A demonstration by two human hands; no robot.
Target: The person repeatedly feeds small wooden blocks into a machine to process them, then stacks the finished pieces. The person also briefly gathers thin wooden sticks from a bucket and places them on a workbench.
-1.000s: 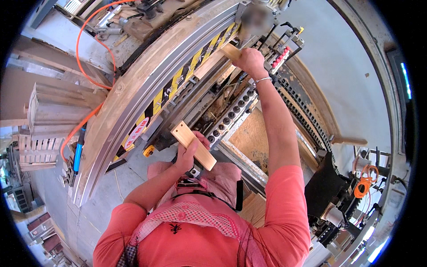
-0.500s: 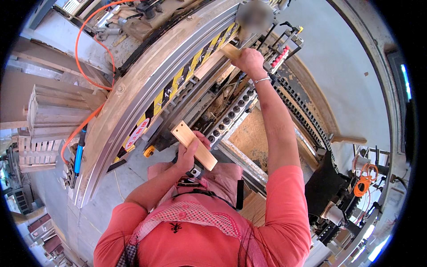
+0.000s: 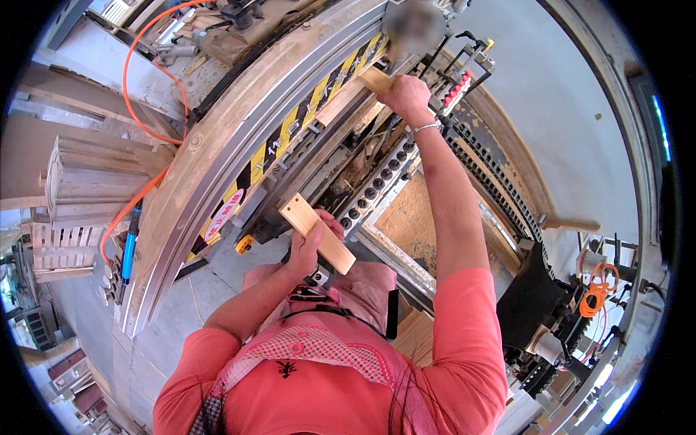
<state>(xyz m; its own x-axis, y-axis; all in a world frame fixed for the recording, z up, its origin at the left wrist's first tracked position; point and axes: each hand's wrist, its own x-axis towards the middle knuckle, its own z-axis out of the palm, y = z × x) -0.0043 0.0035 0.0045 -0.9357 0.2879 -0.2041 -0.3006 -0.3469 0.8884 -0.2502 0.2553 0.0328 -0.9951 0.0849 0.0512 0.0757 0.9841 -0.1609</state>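
My left hand (image 3: 307, 248) is closed around a short pale wooden board (image 3: 328, 239) in front of my waist. The board is held at a slant, and small dark holes show at its upper end. With my right arm stretched far forward, my right hand (image 3: 407, 97) grips the near end of another wooden piece (image 3: 375, 80). That piece lies against the machine's edge, close to the yellow-and-black striped strip (image 3: 293, 123). The right fingertips are partly hidden behind the hand. A longer pale wooden strip (image 3: 341, 101) lies along the machine just below the striped edge.
A metal rail with a row of black round parts (image 3: 370, 193) runs diagonally ahead of me. Beyond it are a sawdust-covered board (image 3: 409, 225) and black chain tracks (image 3: 500, 185). An orange hose (image 3: 125, 80) curves at the left, near stacked wood (image 3: 83, 181).
Both hands keep their holds in nearly the same places. The upper end of the board in my left hand has risen very slightly.
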